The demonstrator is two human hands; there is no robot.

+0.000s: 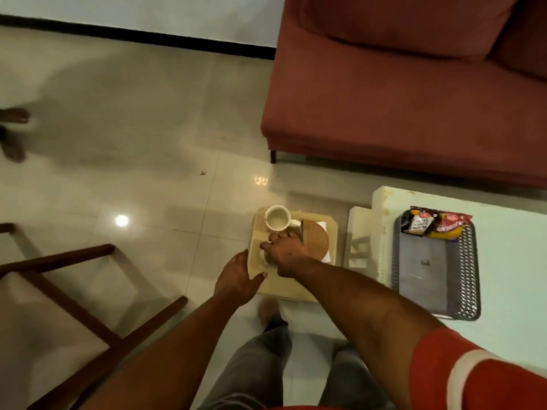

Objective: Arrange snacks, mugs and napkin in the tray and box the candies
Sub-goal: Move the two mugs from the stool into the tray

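**Q:** Reading from the left of the frame, what is shown?

**A:** Lower left, a wooden chair (59,261) on the tiled floor. Just left of centre, the left hand (238,276) lies with its fingers straight and released along the left edge of the beige tray (296,287), with the thumb on the near rim. It steadies the tray and grasps nothing.

**Q:** And on that tray?

**A:** At its upper left corner an open white mug (277,218) stands upright. Just below it, the right hand (285,253) comes in from the lower right, fingers curled down over a second mug (265,257) and grasping it. Only a white sliver of this one shows. To the right lie a round woven mat (316,242) and, under it, a white napkin (328,258).

**Q:** Where are the snacks?

**A:** At the right of the frame, on the pale surface (509,261), sits a grey mesh tray (426,279). The snack packets (435,224) sit at its top end and the rest is bare. No candies or box can be seen.

**Q:** How is the step in hand done well?

**A:** It is probably moving the mugs. Grip the second mug by its wall or handle and lift it straight up, so that it clears the neighbouring mug it almost touches. The left hand should press the beige tray flat so it cannot tip or slide. Carry the mug level and set it on bare mesh, away from the packets.
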